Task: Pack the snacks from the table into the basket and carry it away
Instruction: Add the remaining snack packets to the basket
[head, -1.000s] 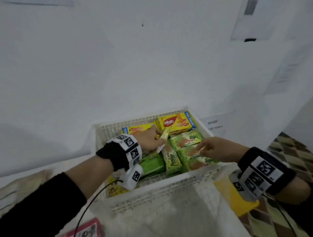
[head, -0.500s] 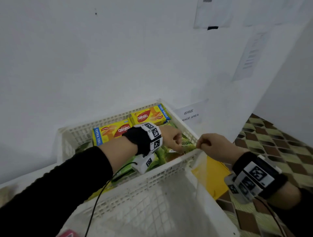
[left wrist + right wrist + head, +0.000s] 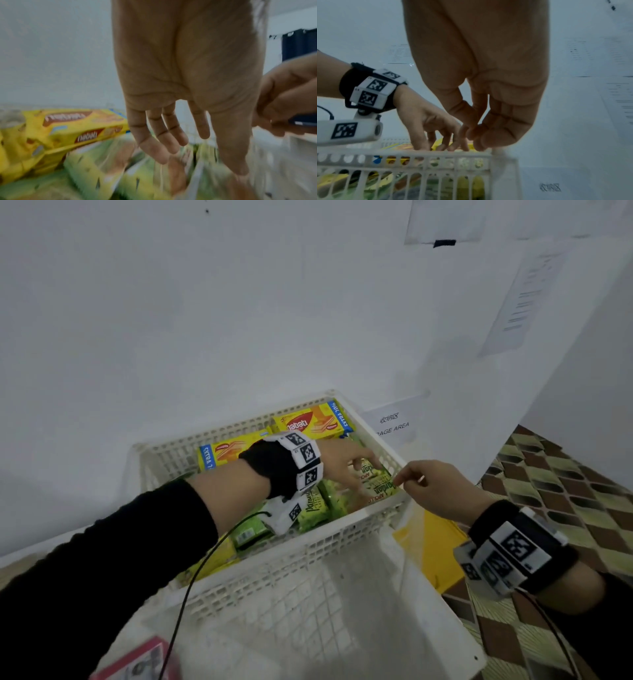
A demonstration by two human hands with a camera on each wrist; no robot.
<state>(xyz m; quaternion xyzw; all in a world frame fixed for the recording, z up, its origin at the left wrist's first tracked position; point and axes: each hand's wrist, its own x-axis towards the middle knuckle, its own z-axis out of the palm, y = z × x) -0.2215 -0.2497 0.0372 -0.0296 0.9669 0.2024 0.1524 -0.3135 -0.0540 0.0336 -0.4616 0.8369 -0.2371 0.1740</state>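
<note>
Now my left hand [image 3: 342, 465], fingers loosened, has shifted to the green pandan packs [image 3: 378, 484] at centre frame, while my right hand [image 3: 435, 487] has withdrawn to the basket [image 3: 342, 542] rim, pinching a pack corner: packing nearly done.

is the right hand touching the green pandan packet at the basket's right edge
Touching: in the head view the right hand has its curled fingertips pinching the corner of the green pandan packet at the basket rim.
</note>
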